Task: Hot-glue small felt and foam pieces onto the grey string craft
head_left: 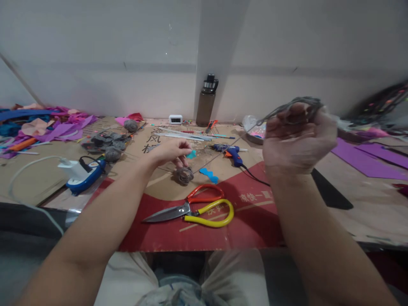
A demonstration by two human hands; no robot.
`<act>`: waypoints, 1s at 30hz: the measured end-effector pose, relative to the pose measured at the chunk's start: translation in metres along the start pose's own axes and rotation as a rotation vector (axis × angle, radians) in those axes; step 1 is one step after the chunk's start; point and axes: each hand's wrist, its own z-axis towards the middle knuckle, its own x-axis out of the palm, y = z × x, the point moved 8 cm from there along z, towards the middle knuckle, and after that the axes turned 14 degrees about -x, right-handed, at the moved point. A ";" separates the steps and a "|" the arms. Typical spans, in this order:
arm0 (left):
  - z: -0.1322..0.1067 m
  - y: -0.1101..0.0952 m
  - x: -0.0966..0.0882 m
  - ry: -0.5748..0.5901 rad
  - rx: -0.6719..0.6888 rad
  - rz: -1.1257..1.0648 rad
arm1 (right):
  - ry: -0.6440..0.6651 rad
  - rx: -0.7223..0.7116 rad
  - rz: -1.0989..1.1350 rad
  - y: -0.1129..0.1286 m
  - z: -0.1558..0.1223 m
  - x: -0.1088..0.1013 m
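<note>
My right hand (298, 136) is raised at the right, its fingers curled round a looped bundle of grey yarn (306, 102). From that bundle a single taut strand (223, 154) slants down to a small tangled ball of grey yarn (184, 175) on the cardboard. My left hand (177, 154) hovers just above this ball with its fingers bent and apart. Whether its fingertips touch the ball I cannot tell. In front of the ball lie scissors (191, 210) with one red and one yellow handle. Blue cut pieces (209, 175) lie beside it.
A blue glue gun (235, 156) with a black cord lies right of centre. Behind stand a dark bottle (206, 104) and a small white clock (175, 119). A blue power strip (86, 176), grey yarn pieces (110, 142) and colourful scraps (47, 127) occupy the left; purple sheets (372, 159) the right.
</note>
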 end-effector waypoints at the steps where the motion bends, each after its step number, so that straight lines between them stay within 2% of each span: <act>1: -0.001 -0.001 0.003 0.050 0.001 -0.014 | 0.001 -0.020 -0.006 0.004 0.003 -0.001; 4: -0.003 -0.002 0.007 0.110 0.022 -0.001 | 0.008 -0.034 -0.038 0.010 0.006 -0.003; 8: 0.000 -0.001 0.009 0.081 0.021 0.045 | -0.081 0.041 0.004 0.010 0.004 -0.004; 11: 0.002 0.002 0.012 0.074 -0.010 0.055 | -0.094 0.089 0.048 0.005 0.003 0.000; 13: 0.002 0.003 0.015 0.078 -0.024 0.082 | -0.057 0.158 0.063 -0.006 0.000 0.003; 15: 0.003 0.004 0.015 0.048 -0.022 0.149 | 0.047 0.232 0.020 -0.020 -0.007 0.009; 16: 0.003 0.005 0.013 0.019 -0.018 0.188 | 0.144 0.264 -0.048 -0.028 -0.012 0.013; 19: 0.006 0.006 0.005 -0.082 -0.015 0.261 | 0.569 0.325 -0.370 -0.053 -0.039 0.029; 22: 0.008 0.007 -0.003 -0.127 -0.006 0.266 | 0.957 0.287 -0.627 -0.072 -0.073 0.038; 24: 0.009 0.007 -0.005 -0.140 -0.001 0.261 | 1.120 0.218 -0.729 -0.078 -0.091 0.041; 26: 0.008 0.008 -0.006 -0.138 -0.009 0.249 | 1.207 0.183 -0.788 -0.083 -0.102 0.042; 27: 0.008 0.008 -0.005 -0.128 -0.017 0.240 | 1.209 0.182 -0.797 -0.085 -0.104 0.041; 30: 0.003 0.009 0.002 -0.054 -0.054 0.186 | 1.097 0.252 -0.732 -0.089 -0.098 0.038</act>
